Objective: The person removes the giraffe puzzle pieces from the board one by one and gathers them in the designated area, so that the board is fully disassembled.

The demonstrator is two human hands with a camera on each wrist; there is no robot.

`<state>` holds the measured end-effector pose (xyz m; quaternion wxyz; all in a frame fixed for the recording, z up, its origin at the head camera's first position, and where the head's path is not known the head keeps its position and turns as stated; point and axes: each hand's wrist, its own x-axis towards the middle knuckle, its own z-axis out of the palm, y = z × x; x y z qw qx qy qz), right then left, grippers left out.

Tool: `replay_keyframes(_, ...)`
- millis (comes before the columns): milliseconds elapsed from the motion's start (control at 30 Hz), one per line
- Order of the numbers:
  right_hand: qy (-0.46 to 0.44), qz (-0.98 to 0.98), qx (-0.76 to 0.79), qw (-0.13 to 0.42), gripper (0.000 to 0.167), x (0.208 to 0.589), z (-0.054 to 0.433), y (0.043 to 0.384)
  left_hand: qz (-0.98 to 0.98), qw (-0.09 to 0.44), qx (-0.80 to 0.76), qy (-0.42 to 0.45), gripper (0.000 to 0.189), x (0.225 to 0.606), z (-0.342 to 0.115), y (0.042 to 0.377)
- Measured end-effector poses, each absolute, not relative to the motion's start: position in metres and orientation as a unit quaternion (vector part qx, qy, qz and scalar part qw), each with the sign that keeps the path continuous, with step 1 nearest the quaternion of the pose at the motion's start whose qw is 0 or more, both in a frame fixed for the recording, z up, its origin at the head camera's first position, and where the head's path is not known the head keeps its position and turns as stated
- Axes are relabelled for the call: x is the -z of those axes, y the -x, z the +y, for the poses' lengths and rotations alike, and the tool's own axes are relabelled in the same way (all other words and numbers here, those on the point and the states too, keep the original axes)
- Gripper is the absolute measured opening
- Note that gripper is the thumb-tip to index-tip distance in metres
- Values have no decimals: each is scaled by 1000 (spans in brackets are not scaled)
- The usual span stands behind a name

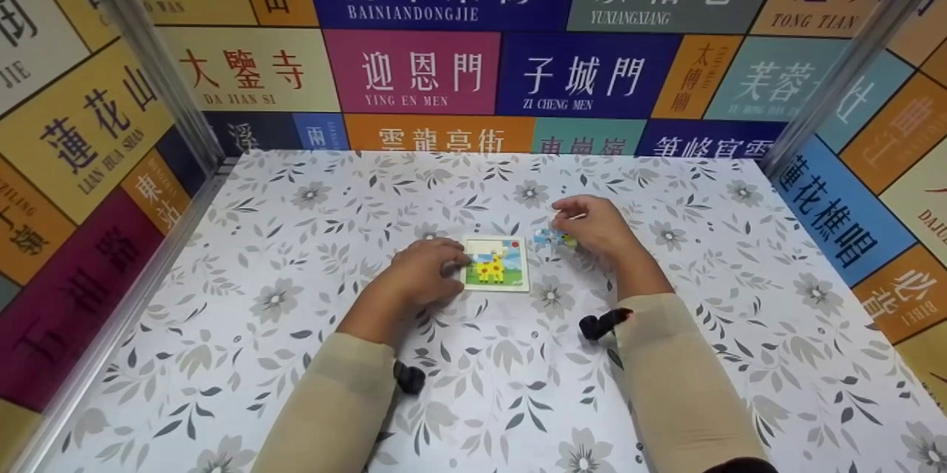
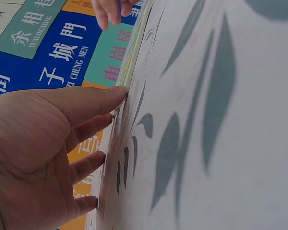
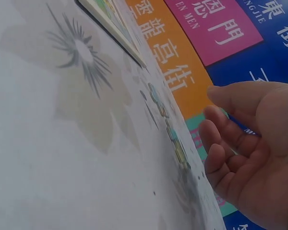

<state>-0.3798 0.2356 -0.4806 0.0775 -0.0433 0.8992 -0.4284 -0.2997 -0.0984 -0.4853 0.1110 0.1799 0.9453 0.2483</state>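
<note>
A small square jigsaw board (image 1: 490, 271) with a pale frame and a yellow giraffe picture lies flat on the table. Part of its upper picture shows bare pale backing. My left hand (image 1: 425, 271) rests at its left side; in the left wrist view the thumb touches the board's edge (image 2: 133, 62) and the other fingertips rest on the table. Right of the board lie loose jigsaw pieces (image 1: 544, 238), blue and green, seen edge-on as thin pieces (image 3: 177, 146) in the right wrist view. Over them hovers my right hand (image 1: 595, 225), fingers loosely bent, nothing visible between thumb and fingers.
A white tablecloth (image 1: 510, 384) with grey flowers and leaves covers the table. Panels with large printed characters (image 1: 429, 73) stand behind and at both sides, joined by metal posts (image 1: 836, 81). Small black devices (image 1: 409, 378) sit at both cuffs.
</note>
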Motion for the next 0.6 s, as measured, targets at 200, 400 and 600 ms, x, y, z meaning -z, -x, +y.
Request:
replay_keyframes(200, 55, 897, 426, 104, 41, 476, 220, 376, 945, 113, -250, -180, 44, 486, -99, 299)
replay_keyframes(400, 80, 892, 431, 109, 43, 469, 210, 371, 945, 110, -251, -180, 44, 486, -98, 300)
replay_keyframes(600, 90, 890, 430, 118, 45, 465, 198, 368, 946, 118, -245, -177, 44, 486, -98, 300)
